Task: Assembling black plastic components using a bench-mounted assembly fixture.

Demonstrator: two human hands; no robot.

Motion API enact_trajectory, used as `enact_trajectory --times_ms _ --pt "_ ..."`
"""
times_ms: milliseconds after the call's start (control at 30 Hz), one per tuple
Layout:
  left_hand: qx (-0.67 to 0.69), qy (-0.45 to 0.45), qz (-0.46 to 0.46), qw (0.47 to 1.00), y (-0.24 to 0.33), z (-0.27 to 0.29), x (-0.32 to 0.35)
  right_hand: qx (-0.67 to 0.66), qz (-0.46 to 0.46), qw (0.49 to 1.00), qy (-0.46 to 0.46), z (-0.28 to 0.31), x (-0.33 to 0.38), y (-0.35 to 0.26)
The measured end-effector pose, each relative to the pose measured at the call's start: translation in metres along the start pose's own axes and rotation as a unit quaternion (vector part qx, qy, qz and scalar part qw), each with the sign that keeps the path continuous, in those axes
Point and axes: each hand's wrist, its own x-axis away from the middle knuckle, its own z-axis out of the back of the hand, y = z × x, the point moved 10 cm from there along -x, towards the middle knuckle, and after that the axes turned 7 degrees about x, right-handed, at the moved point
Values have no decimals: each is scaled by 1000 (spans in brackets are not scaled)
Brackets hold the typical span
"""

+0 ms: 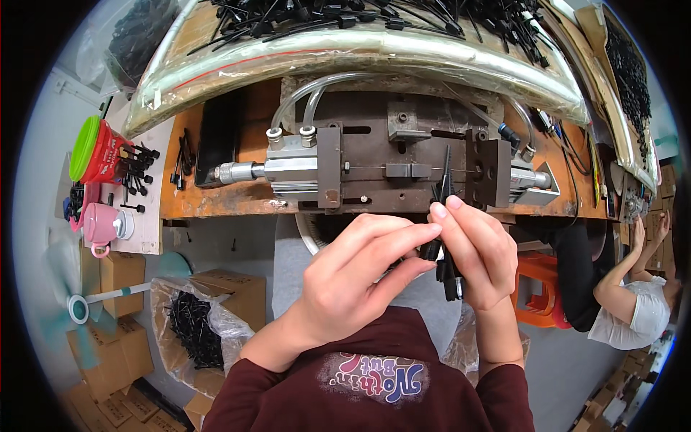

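Your left hand: thumb and forefinger pinched on bunched black parts. Your right hand: fingers curled closely round same bunch, at front of metal fixture. None seen seated in centre block. Many remain loose: heap beyond, bagged pile lower left. Finished count: cannot tell.

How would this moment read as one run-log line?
left hand: at black parts, grip unclear | right hand: holding black parts | metal fixture: on bench, beyond hands
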Motion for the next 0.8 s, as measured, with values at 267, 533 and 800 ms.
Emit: enact_trajectory --times_ms 267,533,800 --pt "-91 -10 -45 995 -2 -10 7 12 -140 988 57 6 19 24" --pt "-249 -102 -34 963 -28 -35 9 -293 -373 875 93 0 50 61" --pt "-315 -123 -22 941 -33 -38 -2 -429 -464 766 117 -10 66 70"
